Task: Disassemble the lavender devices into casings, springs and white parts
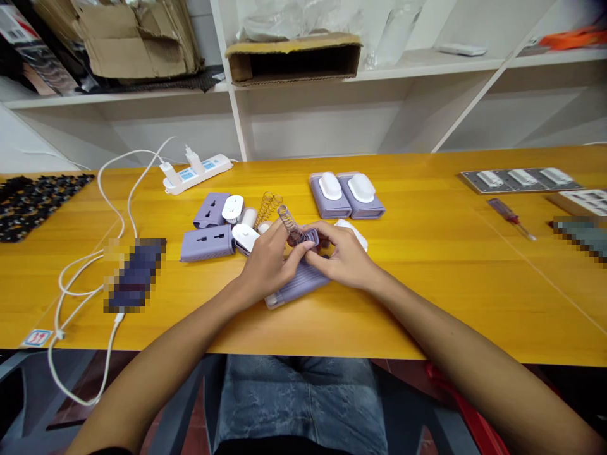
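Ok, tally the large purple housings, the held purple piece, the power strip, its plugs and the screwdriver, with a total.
Large purple housings: 5
Held purple piece: 1
Power strip: 1
Plugs in it: 2
Screwdriver: 1
Total: 10

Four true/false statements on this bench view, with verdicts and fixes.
1. The left hand and right hand have a metal coil spring and a small purple plastic part between them. True.
2. The metal-shafted, purple-handled screwdriver lies left of the hands. False: right of them.
3. Two white plugs sit in the long white plastic power strip. True.
4. The grey rectangular panel bearing three white pieces lies left of the power strip. False: right of it.
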`<state>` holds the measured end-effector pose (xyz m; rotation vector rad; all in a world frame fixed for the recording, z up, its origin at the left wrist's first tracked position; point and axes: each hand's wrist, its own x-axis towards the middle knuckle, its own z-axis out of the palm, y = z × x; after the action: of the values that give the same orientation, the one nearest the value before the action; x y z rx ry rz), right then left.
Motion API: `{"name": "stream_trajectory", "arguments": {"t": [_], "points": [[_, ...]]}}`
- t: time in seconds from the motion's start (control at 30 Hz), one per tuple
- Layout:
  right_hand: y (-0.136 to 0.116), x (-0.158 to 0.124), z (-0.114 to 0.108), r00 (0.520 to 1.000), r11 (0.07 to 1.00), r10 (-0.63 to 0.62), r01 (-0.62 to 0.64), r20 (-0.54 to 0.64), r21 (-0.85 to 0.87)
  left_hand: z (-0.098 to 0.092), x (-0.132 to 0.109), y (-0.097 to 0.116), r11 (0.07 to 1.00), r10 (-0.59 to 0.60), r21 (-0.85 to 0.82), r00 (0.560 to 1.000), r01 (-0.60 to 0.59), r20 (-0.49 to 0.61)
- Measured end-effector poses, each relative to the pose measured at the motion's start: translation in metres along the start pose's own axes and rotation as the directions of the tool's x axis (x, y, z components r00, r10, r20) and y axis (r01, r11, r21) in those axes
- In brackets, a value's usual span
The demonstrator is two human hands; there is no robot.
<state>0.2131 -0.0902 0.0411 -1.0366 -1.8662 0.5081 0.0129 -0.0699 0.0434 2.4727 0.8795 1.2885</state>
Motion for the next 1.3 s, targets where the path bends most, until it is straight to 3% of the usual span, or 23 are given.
{"name": "stream_trajectory", "arguments": {"t": [0.33, 0.7, 0.83, 1.0, 1.17, 1.3], "points": [[0.001, 0.000, -0.001, 1.000, 1.000, 0.026, -0.026, 0.014, -0.010, 0.000, -0.001, -0.001, 1.000, -0.003, 0.012, 1.000, 0.003, 0.012], [-0.002, 0.004, -0.006, 0.994, 0.980, 0.111, -0.109, -0.002, 0.167, -0.002, 0.004, 0.004, 0.997, -0.071, -0.033, 0.985, 0.067, -0.157], [0.001, 0.005, -0.006, 0.985, 0.950, 0.172, -0.163, -0.015, 0.265, -0.004, 0.008, 0.001, 0.970, -0.213, -0.162, 0.954, 0.181, -0.212], [0.008, 0.009, -0.009, 0.972, 0.916, 0.231, -0.204, -0.040, 0.344, -0.009, 0.013, -0.007, 0.876, -0.421, -0.365, 0.871, 0.317, -0.253], [0.016, 0.014, -0.014, 0.957, 0.893, 0.273, -0.213, -0.101, 0.397, -0.017, 0.018, -0.021, 0.865, -0.449, -0.389, 0.836, 0.318, -0.315], [0.018, 0.015, -0.016, 0.953, 0.890, 0.278, -0.209, -0.118, 0.404, -0.016, 0.018, -0.028, 0.865, -0.440, -0.391, 0.849, 0.314, -0.291]]}}
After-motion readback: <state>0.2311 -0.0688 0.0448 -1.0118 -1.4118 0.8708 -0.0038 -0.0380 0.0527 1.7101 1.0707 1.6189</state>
